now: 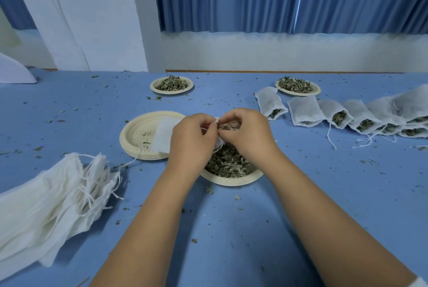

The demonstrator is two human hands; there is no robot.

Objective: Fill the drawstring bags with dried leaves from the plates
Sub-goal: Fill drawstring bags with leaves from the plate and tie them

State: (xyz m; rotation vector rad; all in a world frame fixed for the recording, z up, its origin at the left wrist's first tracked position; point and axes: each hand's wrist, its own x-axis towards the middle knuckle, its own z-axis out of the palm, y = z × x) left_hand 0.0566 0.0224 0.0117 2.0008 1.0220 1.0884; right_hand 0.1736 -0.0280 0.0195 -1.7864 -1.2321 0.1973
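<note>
held bag (217, 121) is mostly hidden, pinched btw my left hand (192, 138) + right hand (247, 131); only a white edge + string show. it's over the near plate (231, 181), heaped w/ dried leaves (225, 162). just left: stack of empty plates (132, 135) w/ one flat empty bag (163, 135) on top. pile of empty bags (55, 194) near left. row of filled bags (303, 113) overlapping at right, leaves showing at mouths. at back, 2 leaf plates: back left plate (154, 87), back right plate (298, 94).
</note>
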